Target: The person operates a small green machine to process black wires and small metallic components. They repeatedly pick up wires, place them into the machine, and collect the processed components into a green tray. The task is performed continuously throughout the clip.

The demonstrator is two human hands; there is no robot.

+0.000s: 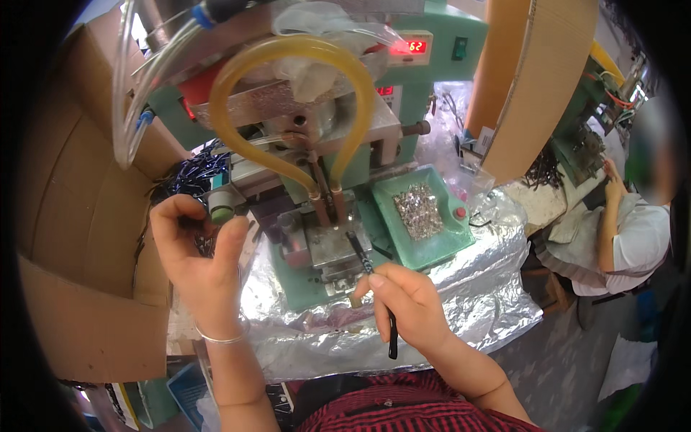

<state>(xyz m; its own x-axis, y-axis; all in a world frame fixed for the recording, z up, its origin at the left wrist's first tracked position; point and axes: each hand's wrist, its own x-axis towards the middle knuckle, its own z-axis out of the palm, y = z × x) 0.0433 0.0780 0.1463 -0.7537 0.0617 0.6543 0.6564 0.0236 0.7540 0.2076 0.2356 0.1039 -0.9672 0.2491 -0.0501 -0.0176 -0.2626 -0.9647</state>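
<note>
My right hand (408,302) grips a slender black rod with pale markings (364,261), its far tip reaching the metal fixture of the bench machine (338,237). The lower end of the rod sticks out below my fingers. My left hand (198,252) is beside a green push button (222,214) in a grey housing. Its thumb and curved fingers are apart around the button, holding nothing that I can see; whether they touch it I cannot tell. A yellow tube (219,93) loops down to two copper-coloured ends just above the fixture.
A green tray (446,245) with small shiny metal parts is right of the fixture. Crinkled foil (461,288) covers the bench. Cardboard boxes (86,317) stand left, with dark slender pieces (198,169) behind. A cardboard panel (536,79) rises right; a co-worker (633,230) sits beyond.
</note>
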